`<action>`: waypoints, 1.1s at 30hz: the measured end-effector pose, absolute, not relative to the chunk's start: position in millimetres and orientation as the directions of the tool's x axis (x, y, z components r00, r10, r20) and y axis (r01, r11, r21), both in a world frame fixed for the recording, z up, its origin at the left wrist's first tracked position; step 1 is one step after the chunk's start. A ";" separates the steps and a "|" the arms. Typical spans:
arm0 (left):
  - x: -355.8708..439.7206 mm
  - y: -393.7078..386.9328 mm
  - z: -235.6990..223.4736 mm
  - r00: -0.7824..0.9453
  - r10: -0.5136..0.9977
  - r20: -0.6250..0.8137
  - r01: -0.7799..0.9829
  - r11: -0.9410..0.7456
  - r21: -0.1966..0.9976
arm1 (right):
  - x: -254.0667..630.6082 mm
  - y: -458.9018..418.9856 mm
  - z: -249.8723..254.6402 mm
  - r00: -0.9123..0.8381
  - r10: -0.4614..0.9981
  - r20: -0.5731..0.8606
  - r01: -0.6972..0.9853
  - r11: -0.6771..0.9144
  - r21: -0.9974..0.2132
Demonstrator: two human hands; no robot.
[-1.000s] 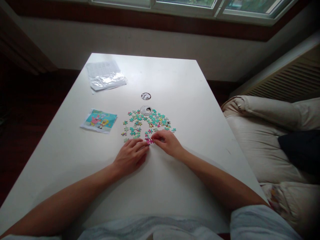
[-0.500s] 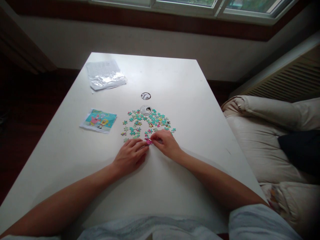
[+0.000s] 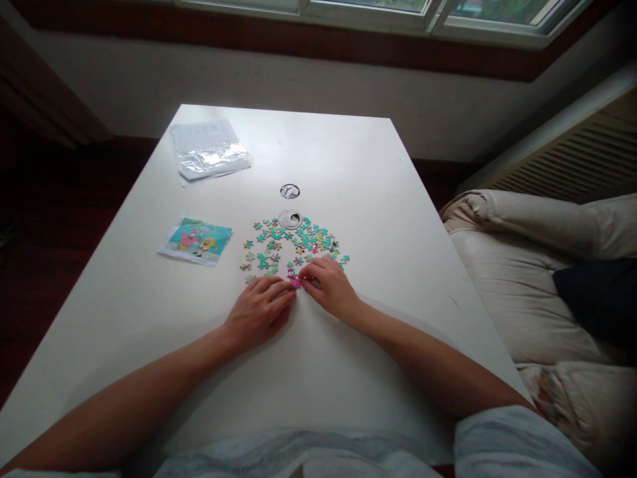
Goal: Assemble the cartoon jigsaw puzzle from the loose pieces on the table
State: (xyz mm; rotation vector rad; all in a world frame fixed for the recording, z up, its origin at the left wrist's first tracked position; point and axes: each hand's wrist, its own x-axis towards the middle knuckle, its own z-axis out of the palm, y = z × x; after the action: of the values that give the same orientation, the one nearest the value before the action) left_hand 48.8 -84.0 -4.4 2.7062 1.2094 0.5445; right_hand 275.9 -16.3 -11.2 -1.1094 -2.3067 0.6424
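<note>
Small pink jigsaw puzzle pieces [image 3: 295, 282] lie joined or touching on the white table between my hands. My left hand [image 3: 261, 304] rests on the tabletop, its fingers bent together and their tips on the left edge of the pink pieces. From the other side, my right hand [image 3: 329, 284] pinches thumb and forefinger at the right edge of the same pieces. What lies under the fingertips is partly hidden. Just beyond, loose green puzzle pieces [image 3: 263, 262] spread in an arc, with yellow and pink ones among them.
A cartoon picture sheet [image 3: 198, 240] lies left of the pieces. Farther back is a clear plastic bag with papers [image 3: 213, 149]. A round hole [image 3: 290, 191] and a round metallic disc [image 3: 290, 219] sit mid-table. A cushioned beige seat [image 3: 492, 285] stands at the right.
Both hands stay nearly in place at the pink pieces. The right fingertips have shifted very slightly left; the other puzzle pieces look unmoved.
</note>
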 end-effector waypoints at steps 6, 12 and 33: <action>48.7 -84.2 -3.7 0.611 0.741 0.279 0.694 -0.671 0.261 | 281.8 -14.9 -5.2 -0.624 0.748 0.228 0.547 0.626 -0.556; 49.2 -84.5 -4.5 0.603 0.746 0.283 0.695 -0.665 0.272 | 281.9 -17.6 -1.4 -0.663 0.719 0.209 0.551 0.658 -0.514; 48.9 -86.2 -4.0 0.577 0.765 0.287 0.708 -0.644 0.292 | 283.8 -12.8 -2.9 -0.610 0.758 0.231 0.522 0.604 -0.602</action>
State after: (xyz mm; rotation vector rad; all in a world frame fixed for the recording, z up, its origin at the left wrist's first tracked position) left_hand 48.9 -86.2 -4.0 2.6589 1.2494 0.5899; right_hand 283.8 -12.8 -2.9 -1.0150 -2.3622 0.6725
